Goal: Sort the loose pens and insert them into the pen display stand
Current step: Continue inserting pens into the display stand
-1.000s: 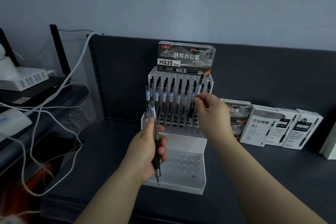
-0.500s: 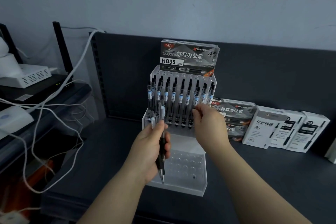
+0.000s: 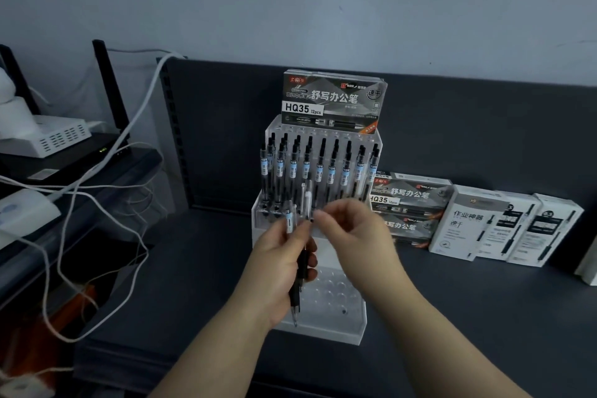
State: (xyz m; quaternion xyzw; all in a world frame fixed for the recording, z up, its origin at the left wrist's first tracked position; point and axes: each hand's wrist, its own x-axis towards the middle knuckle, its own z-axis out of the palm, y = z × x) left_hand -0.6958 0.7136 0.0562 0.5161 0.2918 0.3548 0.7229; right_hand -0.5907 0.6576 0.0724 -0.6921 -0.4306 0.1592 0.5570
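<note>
A clear acrylic pen display stand (image 3: pixel 342 329) sits on the dark shelf. Its upper tier holds a row of black pens (image 3: pixel 319 168), while the holes in its lower front tier show no pens. My left hand (image 3: pixel 274 271) grips a small bunch of loose pens (image 3: pixel 302 265) upright in front of the stand, tips down. My right hand (image 3: pixel 355 236) meets them from the right, its fingertips pinching the upper part of one of those pens. How many pens the bunch holds is blurred.
An HQ35 pen box (image 3: pixel 334 102) stands on top of the stand. More pen boxes (image 3: pixel 408 200) and white boxes (image 3: pixel 468 223) line the shelf back at the right. White cables (image 3: pixel 97 191) and a router (image 3: pixel 58 136) crowd the rack at the left.
My right hand has come down and left from the stand's upper row to the pens in my left hand. My left hand has lifted the bunch slightly.
</note>
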